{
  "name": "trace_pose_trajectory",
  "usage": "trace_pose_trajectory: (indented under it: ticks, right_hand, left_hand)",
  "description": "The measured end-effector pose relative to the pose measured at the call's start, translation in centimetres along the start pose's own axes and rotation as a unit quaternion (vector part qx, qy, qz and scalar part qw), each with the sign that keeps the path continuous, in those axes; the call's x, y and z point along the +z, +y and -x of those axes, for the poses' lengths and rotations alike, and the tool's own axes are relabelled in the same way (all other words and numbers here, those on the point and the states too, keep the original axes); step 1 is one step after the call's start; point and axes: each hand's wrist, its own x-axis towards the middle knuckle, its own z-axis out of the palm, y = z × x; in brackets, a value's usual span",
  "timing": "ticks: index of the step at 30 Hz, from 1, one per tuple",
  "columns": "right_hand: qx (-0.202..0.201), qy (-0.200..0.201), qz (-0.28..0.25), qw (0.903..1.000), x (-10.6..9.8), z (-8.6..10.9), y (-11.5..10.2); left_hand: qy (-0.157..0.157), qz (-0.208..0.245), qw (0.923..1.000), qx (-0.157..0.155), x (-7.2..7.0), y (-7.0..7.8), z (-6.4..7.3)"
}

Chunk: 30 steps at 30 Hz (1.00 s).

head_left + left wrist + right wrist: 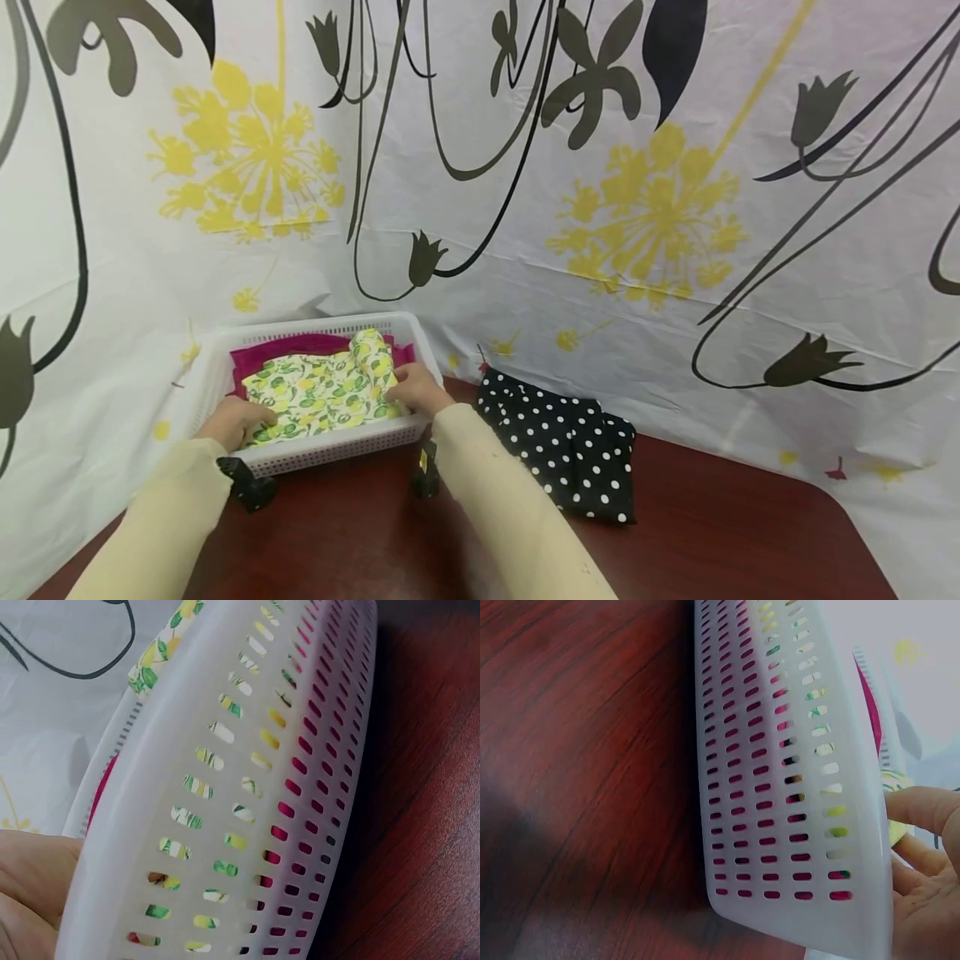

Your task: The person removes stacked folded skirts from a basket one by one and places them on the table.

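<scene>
A white cloth with a lemon-and-leaf print (315, 392) lies folded in a white perforated plastic basket (337, 452), with a rolled-up part along its right side. Magenta cloth (300, 343) lies beneath it and shows at the back edge. At the basket's front left corner, my left hand (234, 421) grips the printed cloth's edge; its fingertips are hidden behind the rim in the left wrist view. My right hand (420, 390) reaches over the right rim and pinches the cloth by the rolled part. In the right wrist view, thumb and fingers (922, 810) meet the printed fabric.
A folded black cloth with white polka dots (562, 442) lies right of the basket, beside my right forearm. Both stand on a dark red wooden table (720, 533). Behind the table hangs a white curtain (495, 217) with yellow and grey flowers. Small black devices (251, 487) sit at my wrists.
</scene>
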Motion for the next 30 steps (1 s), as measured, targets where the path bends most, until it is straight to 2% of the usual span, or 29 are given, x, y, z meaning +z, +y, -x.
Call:
trace_pose_trajectory:
  ticks: [6, 10, 14, 20, 26, 30]
  right_hand:
    - [-0.001, 0.048, -0.042, 0.998, 0.3, 0.0, 0.1]
    - [-0.006, 0.063, -0.065, 0.9959, 0.4, 0.2, 0.0]
    - [-0.008, 0.068, -0.086, 0.9939, 0.5, 0.2, -0.1]
    - [-0.004, 0.081, -0.103, 0.9914, 0.5, 0.2, -0.2]
    - [-0.007, 0.083, -0.127, 0.9884, 0.3, 0.7, -0.5]
    - [-0.007, 0.085, -0.141, 0.9864, 0.1, 1.1, -0.7]
  left_hand:
    - [0.016, 0.037, 0.9992, 0.008, -0.2, -0.4, 0.3]
    - [0.003, 0.087, 0.9955, 0.036, -0.5, -0.7, 0.3]
    - [-0.008, 0.112, 0.9925, 0.048, -0.8, -1.1, 0.3]
    - [0.009, 0.097, 0.994, 0.049, -1.1, -1.1, 0.4]
    - [-0.001, 0.064, 0.9961, 0.061, -1.6, -0.6, 0.9]
    - [0.004, 0.048, 0.9965, 0.068, -1.7, -0.3, 1.2]
